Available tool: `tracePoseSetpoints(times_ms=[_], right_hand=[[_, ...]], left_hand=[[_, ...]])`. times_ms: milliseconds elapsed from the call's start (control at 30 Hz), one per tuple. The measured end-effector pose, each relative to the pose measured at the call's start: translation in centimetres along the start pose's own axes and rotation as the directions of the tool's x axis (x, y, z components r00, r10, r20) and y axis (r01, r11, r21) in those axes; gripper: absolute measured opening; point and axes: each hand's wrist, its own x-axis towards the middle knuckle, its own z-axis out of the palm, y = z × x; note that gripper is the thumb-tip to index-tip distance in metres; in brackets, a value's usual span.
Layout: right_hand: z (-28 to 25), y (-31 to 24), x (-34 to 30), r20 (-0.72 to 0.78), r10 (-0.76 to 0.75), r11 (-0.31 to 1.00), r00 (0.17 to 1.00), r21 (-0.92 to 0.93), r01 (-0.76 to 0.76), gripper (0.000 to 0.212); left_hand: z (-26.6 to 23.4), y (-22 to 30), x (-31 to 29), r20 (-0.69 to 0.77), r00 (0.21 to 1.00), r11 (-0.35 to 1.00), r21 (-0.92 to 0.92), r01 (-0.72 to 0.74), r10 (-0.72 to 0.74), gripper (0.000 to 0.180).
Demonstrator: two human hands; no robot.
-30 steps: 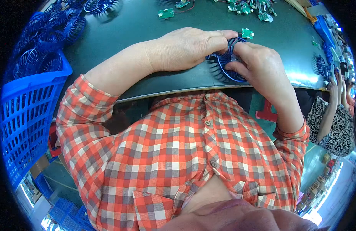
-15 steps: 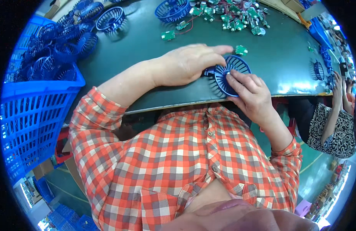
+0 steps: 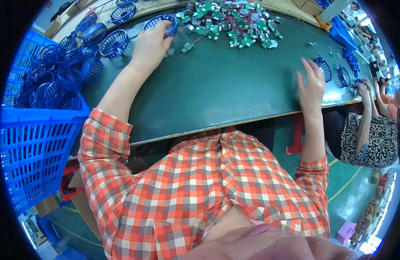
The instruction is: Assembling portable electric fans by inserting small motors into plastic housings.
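My left hand (image 3: 151, 47) reaches to the far left of the table. Its fingers and thumb close on the rim of a round blue slatted fan guard (image 3: 159, 21), partly hidden behind the hand. My right hand (image 3: 311, 84) is slightly blurred at the right of the table, fingers apart and nothing in them. Just beyond it a blue fan guard (image 3: 324, 70) stands on its side, with another fan guard (image 3: 343, 76) further right. A heap of green circuit boards (image 3: 239, 26) with red wires lies at the far middle.
At the left, a blue plastic crate (image 3: 40, 147) is piled with fan guards (image 3: 57, 78). More guards (image 3: 114, 43) lie along the far left of the green table (image 3: 217, 86). A single board (image 3: 188, 47) sits before the heap. A person in a patterned top (image 3: 369, 143) works at the right.
The guard held in front of me has gone from there; one more now stands at the right beside my opened right hand. My left hand has moved far left onto another guard.
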Motion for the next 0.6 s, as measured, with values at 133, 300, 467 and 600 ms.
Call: tracePoseSetpoints(times_ms=[133, 300, 467, 600], right_hand=[[0.6, -2.8, 2.4, 0.093, -0.019, 0.974, 0.995, 0.227, -0.003, 0.033], [2.3, -3.4, 7.0, 0.113, -0.030, 0.899, 0.993, 0.438, -0.023, 0.023], [4.3, -5.5, 11.4, 0.134, -0.018, 0.864, 0.991, 0.502, -0.052, 0.021], [6.5, -7.3, 13.5, 0.111, -0.024, 0.908, 0.994, 0.417, -0.025, 0.025]], left_hand=[[0.0, -1.8, -0.2, -0.009, 0.994, 0.983, 0.149, -0.107, 0.110, 0.025], [-1.1, -1.2, 0.3, -0.288, 0.940, 0.978, 0.153, -0.141, 0.181, 0.011], [-3.5, 6.1, -2.4, -0.343, 0.757, 0.782, -0.094, -0.616, 0.556, 0.010], [-1.6, 8.9, -5.1, 0.090, 0.646, 0.635, -0.329, -0.699, 0.758, 0.006]])
